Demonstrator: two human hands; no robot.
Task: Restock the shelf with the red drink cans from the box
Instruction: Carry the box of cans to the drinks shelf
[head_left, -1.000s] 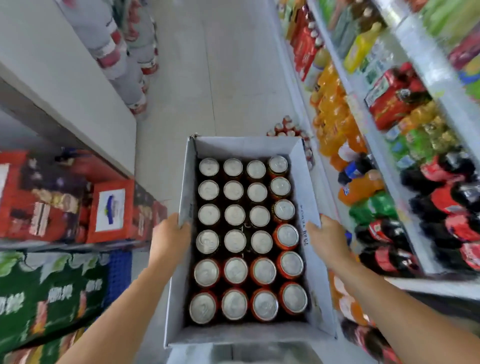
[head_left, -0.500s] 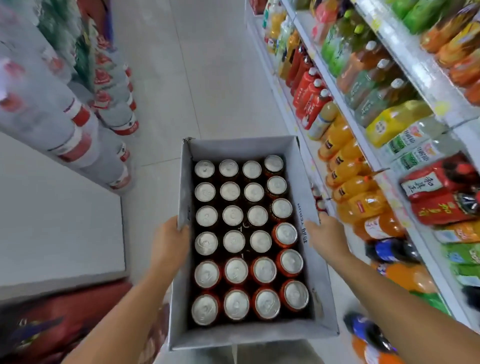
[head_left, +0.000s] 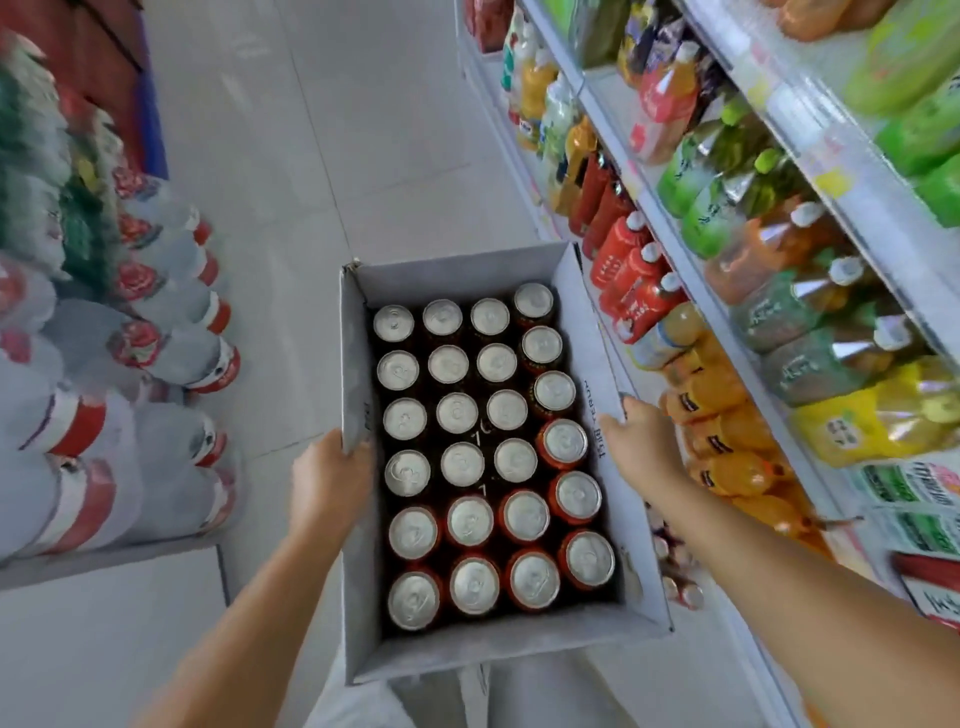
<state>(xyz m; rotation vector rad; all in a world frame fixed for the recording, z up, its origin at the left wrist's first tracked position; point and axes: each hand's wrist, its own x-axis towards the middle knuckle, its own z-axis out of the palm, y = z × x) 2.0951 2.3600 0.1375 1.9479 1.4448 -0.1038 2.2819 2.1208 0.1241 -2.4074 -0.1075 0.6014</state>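
Observation:
I carry an open grey cardboard box (head_left: 467, 657) in front of me, above the aisle floor. It is packed with several rows of red drink cans (head_left: 530, 579), silver tops up. My left hand (head_left: 324, 480) grips the box's left wall. My right hand (head_left: 636, 439) holds the right wall, fingers over its rim. The shelf (head_left: 727, 317) with bottled drinks runs along my right, close to the box's right side.
Packs of water bottles (head_left: 156, 358) with red labels are stacked on a low platform at my left. A few red cans (head_left: 680, 582) stand low under the shelf beside the box. The pale tiled aisle floor (head_left: 332, 156) stretches ahead between both sides.
I have moved forward along the aisle with the box held the same way. The red cartons at left gave way to water bottle packs; the shelf bottles at right changed.

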